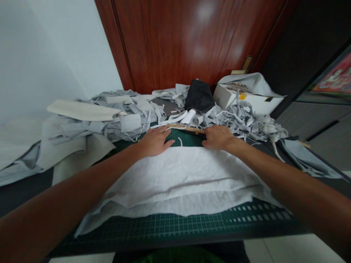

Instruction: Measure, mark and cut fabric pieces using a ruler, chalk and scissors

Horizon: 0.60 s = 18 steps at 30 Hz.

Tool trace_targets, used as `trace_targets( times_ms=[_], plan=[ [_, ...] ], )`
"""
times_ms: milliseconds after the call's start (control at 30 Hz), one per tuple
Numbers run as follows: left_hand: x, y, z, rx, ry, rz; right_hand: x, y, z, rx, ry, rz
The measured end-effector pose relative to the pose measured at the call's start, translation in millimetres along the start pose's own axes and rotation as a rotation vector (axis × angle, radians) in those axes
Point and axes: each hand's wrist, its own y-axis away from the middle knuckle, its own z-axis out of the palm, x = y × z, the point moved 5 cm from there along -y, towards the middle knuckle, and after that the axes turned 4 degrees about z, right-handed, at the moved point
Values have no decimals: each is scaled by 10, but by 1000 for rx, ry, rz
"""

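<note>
A single camera, worn on the head, gives the view; it looks forward and down over the worktop (24, 193) from just above its near edge. It sits close: the left forearm (82, 191) and right forearm (287, 182) rise from the lower corners, and the white cloth (186, 171) spreads large below the middle. The sweep is wide, from the pale wall (63, 47) at left to the dark cabinet (301, 113) at right, the reddish door (178, 47) facing the lens and tiled floor (290, 248) showing along the bottom
</note>
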Motion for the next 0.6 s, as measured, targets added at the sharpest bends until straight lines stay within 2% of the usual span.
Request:
trace_targets(
  times_ms=[333, 600],
  plan=[
    [-21, 48, 44, 59, 20, -41, 46, -22, -146, 21, 61, -28],
    [-18, 72, -10, 88, 47, -31, 239, -112, -468, 81, 33, -24]
  ],
)
